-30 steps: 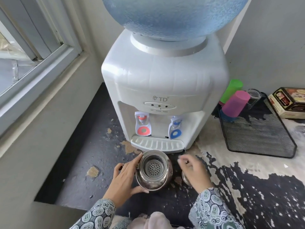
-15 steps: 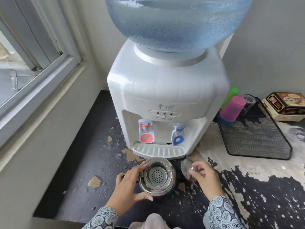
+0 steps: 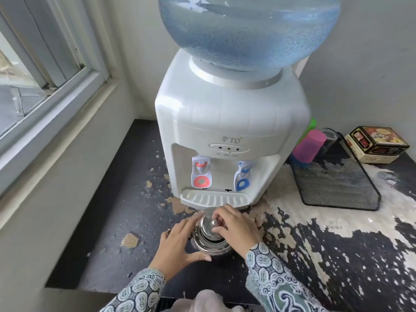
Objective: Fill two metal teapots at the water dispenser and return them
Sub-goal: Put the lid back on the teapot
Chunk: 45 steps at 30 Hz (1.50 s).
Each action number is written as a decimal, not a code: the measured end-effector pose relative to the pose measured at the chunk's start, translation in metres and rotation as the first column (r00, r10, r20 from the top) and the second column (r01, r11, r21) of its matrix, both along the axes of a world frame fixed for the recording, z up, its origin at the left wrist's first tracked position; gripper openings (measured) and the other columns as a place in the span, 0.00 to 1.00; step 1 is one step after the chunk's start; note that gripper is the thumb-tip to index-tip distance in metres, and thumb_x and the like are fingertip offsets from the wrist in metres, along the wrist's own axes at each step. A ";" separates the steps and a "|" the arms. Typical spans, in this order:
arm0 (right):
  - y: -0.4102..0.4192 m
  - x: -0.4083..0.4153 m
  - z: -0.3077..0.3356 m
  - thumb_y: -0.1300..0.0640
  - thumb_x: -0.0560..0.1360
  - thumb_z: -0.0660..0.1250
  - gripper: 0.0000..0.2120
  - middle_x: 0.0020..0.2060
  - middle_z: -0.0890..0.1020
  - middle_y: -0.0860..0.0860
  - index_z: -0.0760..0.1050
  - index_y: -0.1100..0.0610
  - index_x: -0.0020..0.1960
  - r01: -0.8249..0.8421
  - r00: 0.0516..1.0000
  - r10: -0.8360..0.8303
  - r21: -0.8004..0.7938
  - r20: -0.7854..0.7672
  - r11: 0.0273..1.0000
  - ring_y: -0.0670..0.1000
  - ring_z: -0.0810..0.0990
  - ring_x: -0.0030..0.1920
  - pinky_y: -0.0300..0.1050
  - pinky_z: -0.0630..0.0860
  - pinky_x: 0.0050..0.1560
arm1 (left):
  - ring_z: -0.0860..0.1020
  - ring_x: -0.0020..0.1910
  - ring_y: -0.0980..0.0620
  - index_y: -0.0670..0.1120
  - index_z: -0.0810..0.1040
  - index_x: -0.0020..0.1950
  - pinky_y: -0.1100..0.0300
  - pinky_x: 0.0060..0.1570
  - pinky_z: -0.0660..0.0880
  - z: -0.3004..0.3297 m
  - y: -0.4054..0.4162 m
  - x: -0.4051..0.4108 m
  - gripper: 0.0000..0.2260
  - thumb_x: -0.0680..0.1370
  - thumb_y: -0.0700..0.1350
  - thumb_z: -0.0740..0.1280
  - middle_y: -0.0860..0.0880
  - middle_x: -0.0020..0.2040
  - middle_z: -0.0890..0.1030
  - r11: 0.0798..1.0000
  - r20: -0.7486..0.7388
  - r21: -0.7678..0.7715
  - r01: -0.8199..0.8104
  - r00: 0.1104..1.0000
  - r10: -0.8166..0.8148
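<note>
A metal teapot point(image 3: 211, 245) stands on the worn dark counter just in front of the white water dispenser point(image 3: 229, 136). Its shiny lid point(image 3: 208, 224) sits on top of the pot. My right hand point(image 3: 234, 228) pinches the lid's knob from the right. My left hand point(image 3: 180, 244) wraps round the pot's left side, thumb at its front. The dispenser has a red tap point(image 3: 201, 174) on the left and a blue tap point(image 3: 242, 176) on the right above a drip tray point(image 3: 215, 199). Only one teapot is in view.
A big blue water bottle point(image 3: 247, 30) tops the dispenser. To its right a black mesh tray point(image 3: 337, 188) holds pink point(image 3: 309, 146) and green cups and a glass. A printed box point(image 3: 376, 144) lies beyond it. A window and wall close the left side.
My right hand brought the lid from the right of the pot onto its open mouth, covering the strainer. My left hand stayed on the pot. The camera drew back.
</note>
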State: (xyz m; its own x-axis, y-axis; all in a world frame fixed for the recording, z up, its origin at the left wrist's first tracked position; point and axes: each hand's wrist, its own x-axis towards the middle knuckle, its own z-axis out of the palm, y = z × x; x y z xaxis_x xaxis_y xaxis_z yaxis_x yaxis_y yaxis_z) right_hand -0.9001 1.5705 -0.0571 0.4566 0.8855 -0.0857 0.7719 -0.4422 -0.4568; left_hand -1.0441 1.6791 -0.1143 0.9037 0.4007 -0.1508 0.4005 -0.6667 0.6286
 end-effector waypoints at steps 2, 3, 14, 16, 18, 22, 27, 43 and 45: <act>0.000 0.000 0.000 0.51 0.72 0.67 0.10 0.47 0.73 0.42 0.70 0.51 0.51 0.000 0.999 -0.001 -0.019 -0.032 1.000 0.45 0.70 0.42 0.45 0.68 0.54 | 0.59 0.67 0.62 0.73 0.42 0.67 0.47 0.64 0.65 -0.003 0.001 0.000 0.40 0.60 0.78 0.57 0.66 0.70 0.56 1.000 -0.013 0.011 0.028 1.000 -0.028; 0.000 0.001 0.001 0.52 0.72 0.67 0.10 0.43 0.71 0.41 0.69 0.51 0.50 -0.001 0.998 -0.001 -0.040 -0.056 0.999 0.45 0.70 0.41 0.47 0.69 0.56 | 0.60 0.68 0.59 0.74 0.43 0.66 0.46 0.64 0.66 -0.005 0.002 0.000 0.39 0.60 0.78 0.57 0.63 0.71 0.57 0.999 -0.013 0.006 0.036 0.999 -0.035; 0.019 0.011 0.007 0.58 0.71 0.68 0.11 0.34 0.71 0.42 0.65 0.51 0.44 -0.077 0.989 0.032 -0.315 -0.145 0.946 0.50 0.71 0.42 0.50 0.65 0.53 | 0.62 0.68 0.51 0.63 0.53 0.71 0.49 0.64 0.67 0.005 0.007 0.006 0.47 0.55 0.80 0.50 0.56 0.73 0.57 0.996 -0.108 0.014 0.083 0.991 -0.081; 0.025 0.014 0.006 0.58 0.71 0.68 0.12 0.39 0.74 0.46 0.65 0.53 0.45 -0.117 0.988 0.072 -0.351 -0.139 0.929 0.51 0.72 0.43 0.48 0.66 0.49 | 0.61 0.69 0.50 0.61 0.52 0.72 0.47 0.65 0.66 0.005 0.008 0.008 0.50 0.53 0.81 0.47 0.55 0.74 0.56 0.994 -0.148 0.016 0.111 0.983 -0.108; 0.028 0.014 0.006 0.60 0.71 0.68 0.12 0.42 0.74 0.48 0.64 0.54 0.46 -0.154 0.985 0.116 -0.363 -0.125 0.919 0.52 0.73 0.43 0.48 0.68 0.47 | 0.62 0.69 0.49 0.59 0.50 0.73 0.46 0.65 0.67 0.005 0.009 0.009 0.52 0.52 0.81 0.44 0.54 0.74 0.55 0.991 -0.180 0.022 0.133 0.975 -0.127; 0.028 0.020 0.000 0.62 0.69 0.69 0.14 0.39 0.75 0.46 0.64 0.52 0.43 -0.189 0.971 0.123 -0.336 -0.206 0.923 0.50 0.74 0.40 0.48 0.71 0.45 | 0.65 0.69 0.48 0.55 0.56 0.73 0.50 0.66 0.67 0.007 0.011 0.014 0.52 0.54 0.81 0.40 0.52 0.74 0.58 0.990 -0.156 0.033 0.137 0.979 -0.130; 0.037 0.039 0.006 0.65 0.69 0.68 0.15 0.31 0.69 0.45 0.64 0.50 0.38 -0.243 0.910 0.079 -0.369 -0.408 0.897 0.44 0.67 0.31 0.38 0.65 0.33 | 0.68 0.67 0.49 0.54 0.63 0.71 0.50 0.65 0.67 0.028 0.023 0.023 0.45 0.59 0.76 0.47 0.50 0.72 0.62 0.983 -0.224 -0.018 0.184 0.957 -0.183; -0.011 0.015 -0.010 0.37 0.63 0.66 0.23 0.28 0.71 0.49 0.73 0.58 0.34 0.262 0.816 -0.123 0.172 -0.564 0.949 0.47 0.68 0.32 0.42 0.65 0.37 | 0.78 0.50 0.45 0.51 0.72 0.56 0.54 0.46 0.75 0.042 0.018 0.027 0.13 0.79 0.55 0.55 0.50 0.52 0.80 0.968 -0.124 0.249 0.042 0.992 -0.011; -0.016 0.012 -0.008 0.35 0.63 0.66 0.23 0.28 0.71 0.51 0.72 0.56 0.32 0.279 0.809 -0.130 0.180 -0.574 0.943 0.48 0.68 0.32 0.43 0.65 0.37 | 0.78 0.50 0.43 0.50 0.72 0.57 0.52 0.46 0.74 0.043 0.017 0.029 0.13 0.79 0.55 0.55 0.47 0.51 0.80 0.973 -0.116 0.227 0.038 0.993 -0.012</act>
State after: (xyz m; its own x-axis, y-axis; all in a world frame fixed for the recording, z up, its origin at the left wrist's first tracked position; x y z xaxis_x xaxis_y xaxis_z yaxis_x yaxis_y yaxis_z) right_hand -0.8884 1.5541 -0.0654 0.5725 0.8020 -0.1706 0.2643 -0.3774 -0.8875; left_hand -1.0154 1.6959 -0.0709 0.8963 0.4138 -0.1595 0.4415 -0.7979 0.4104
